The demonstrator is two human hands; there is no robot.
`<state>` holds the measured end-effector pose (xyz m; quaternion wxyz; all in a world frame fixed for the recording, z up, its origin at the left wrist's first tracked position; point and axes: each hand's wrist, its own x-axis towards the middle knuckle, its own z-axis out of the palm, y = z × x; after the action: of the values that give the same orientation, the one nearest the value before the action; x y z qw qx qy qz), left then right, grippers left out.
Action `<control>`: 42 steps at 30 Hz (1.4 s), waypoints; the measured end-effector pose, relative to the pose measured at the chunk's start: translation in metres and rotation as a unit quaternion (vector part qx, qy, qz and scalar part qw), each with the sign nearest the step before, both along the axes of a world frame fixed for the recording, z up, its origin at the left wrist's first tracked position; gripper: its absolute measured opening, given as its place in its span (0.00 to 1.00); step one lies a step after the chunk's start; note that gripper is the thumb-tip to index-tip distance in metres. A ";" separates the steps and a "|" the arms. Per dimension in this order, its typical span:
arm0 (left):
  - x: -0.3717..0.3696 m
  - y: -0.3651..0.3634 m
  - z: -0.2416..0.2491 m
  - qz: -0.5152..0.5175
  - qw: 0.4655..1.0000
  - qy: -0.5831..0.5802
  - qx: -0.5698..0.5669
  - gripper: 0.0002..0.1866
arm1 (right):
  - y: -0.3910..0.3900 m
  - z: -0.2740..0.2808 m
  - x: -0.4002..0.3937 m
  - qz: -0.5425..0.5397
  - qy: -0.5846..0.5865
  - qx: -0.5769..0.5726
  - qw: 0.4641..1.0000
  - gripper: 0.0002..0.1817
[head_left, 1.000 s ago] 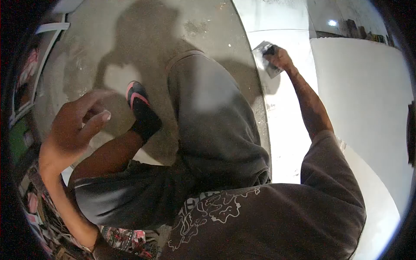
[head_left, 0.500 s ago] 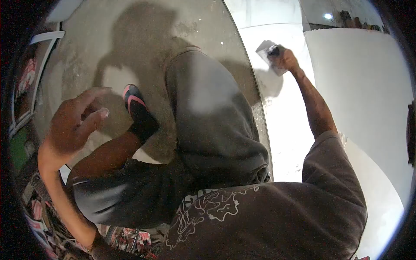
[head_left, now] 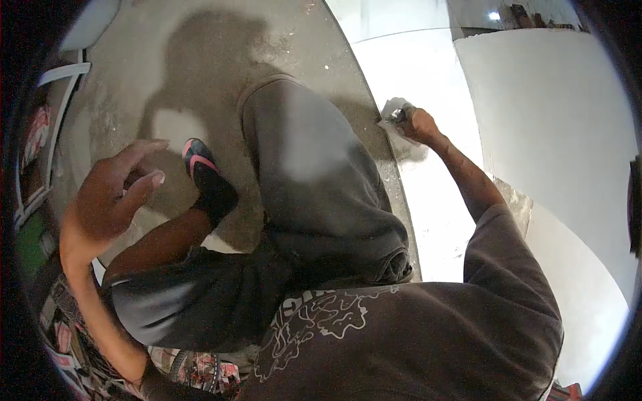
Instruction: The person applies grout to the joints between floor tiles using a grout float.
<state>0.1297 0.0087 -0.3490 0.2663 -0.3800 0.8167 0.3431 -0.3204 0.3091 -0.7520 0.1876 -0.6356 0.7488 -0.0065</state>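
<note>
My right hand is closed round the dark handle of a trowel, whose flat metal blade is partly hidden and seen nearly edge-on. The trowel is close over the bright white surface, near its left edge. Raised at the left, my left hand holds nothing; its fingers are curved and the thumb stands apart from them. A whitish smear shows on the thumb tip.
I crouch on a grey concrete floor, my foot in a black and pink flip-flop. A white panel stands at the right. A white frame is at far left, with cluttered items low behind me.
My right hand has drawn the trowel down and left toward the white surface's edge, and the blade has turned more edge-on. My left hand has barely moved.
</note>
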 end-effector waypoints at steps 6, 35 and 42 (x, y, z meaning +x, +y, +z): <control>0.004 -0.001 -0.005 -0.007 1.000 0.012 -0.014 0.25 | 0.003 -0.001 -0.013 -0.158 -0.064 0.099 0.981 0.25; 0.002 0.106 -0.098 -0.102 0.993 0.001 -0.060 0.23 | -0.008 0.068 0.012 -0.446 -0.193 0.089 0.870 0.20; -0.016 0.135 -0.121 -0.236 0.971 0.031 0.014 0.23 | 0.030 0.079 0.008 -0.357 -0.134 0.034 0.924 0.20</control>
<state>0.1134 0.1437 -0.4705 0.3200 -0.1621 0.8861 0.2935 -0.3119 0.3392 -0.6733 0.2931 -0.3129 0.8937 -0.1327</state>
